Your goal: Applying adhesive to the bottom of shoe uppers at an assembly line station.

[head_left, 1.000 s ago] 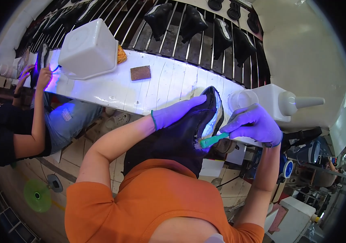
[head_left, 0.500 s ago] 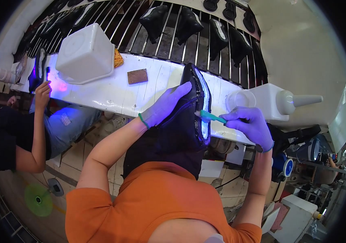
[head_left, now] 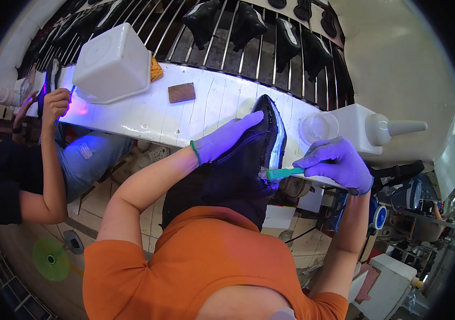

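A black shoe (head_left: 256, 136) is held over the table's front edge, toe pointing away from me and bare underside turned right. A wet-looking strip along that underside glows bluish white. My left hand (head_left: 231, 137), in a thin glove with a green cuff, is closed around the shoe's upper, thumb near the toe. My gloved right hand (head_left: 338, 165) pinches the handle of a small green brush (head_left: 285, 173), much like a toothbrush. Its bristles touch the underside's edge at the near end. The shoe's lower part blends into my dark clothing.
On the white table (head_left: 152, 125) stand a white square container (head_left: 111, 64), a brown block (head_left: 181, 93), a clear round cup (head_left: 318, 128) and a white nozzle bottle (head_left: 360, 130). Black shoes (head_left: 248, 26) rest on a metal-bar rack (head_left: 222, 40) behind. A co-worker's hand (head_left: 55, 105) works at the left.
The brush has moved down the underside's edge toward me, with my right hand shifting slightly right and down. The shoe has turned and its toe moved right. The co-worker's hand has moved too.
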A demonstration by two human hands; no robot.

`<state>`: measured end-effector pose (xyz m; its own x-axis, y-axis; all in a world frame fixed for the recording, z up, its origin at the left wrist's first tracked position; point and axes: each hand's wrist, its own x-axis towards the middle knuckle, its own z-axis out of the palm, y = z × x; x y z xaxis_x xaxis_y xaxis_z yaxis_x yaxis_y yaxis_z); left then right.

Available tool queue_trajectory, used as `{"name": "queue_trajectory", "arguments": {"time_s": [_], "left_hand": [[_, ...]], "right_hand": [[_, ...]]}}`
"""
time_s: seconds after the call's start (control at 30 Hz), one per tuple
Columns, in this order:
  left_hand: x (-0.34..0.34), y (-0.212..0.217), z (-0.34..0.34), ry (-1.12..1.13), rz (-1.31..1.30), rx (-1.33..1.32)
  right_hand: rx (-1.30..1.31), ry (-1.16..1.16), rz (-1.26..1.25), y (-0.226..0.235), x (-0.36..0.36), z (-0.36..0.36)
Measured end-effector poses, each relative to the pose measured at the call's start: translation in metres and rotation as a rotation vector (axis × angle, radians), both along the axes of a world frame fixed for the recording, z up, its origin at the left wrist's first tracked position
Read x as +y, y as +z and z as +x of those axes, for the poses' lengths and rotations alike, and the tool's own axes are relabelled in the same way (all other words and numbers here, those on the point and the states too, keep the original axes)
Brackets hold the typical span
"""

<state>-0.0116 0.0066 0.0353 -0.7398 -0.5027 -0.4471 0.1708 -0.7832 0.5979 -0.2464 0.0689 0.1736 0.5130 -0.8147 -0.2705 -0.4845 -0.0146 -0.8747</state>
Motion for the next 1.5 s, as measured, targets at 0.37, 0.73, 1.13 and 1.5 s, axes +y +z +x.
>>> {"name": "queue_trajectory", "arguments": {"time_s": [0.37, 0.73, 1.13, 1.5], "left_hand": [[0.017, -0.010, -0.017, -0.054, 0.097, 0.150], [0.045, -0.037, -0.031, -0.166, 0.478, 0.413], [0.063, 0.068, 0.000, -0.258, -0.305, 0.031], [0.054, 0.040, -0.006, -0.234, -0.134, 0.211]], "right_hand": [[-0.081, 0.156, 0.013, -0.005, -0.018, -0.003], [-0.098, 0.190, -0.005, -0.003, -0.029, 0.002], [-0.054, 0.187, -0.051, 0.002, -0.041, 0.004], [0.035, 0.202, 0.048, 0.007, -0.038, -0.005]]}}
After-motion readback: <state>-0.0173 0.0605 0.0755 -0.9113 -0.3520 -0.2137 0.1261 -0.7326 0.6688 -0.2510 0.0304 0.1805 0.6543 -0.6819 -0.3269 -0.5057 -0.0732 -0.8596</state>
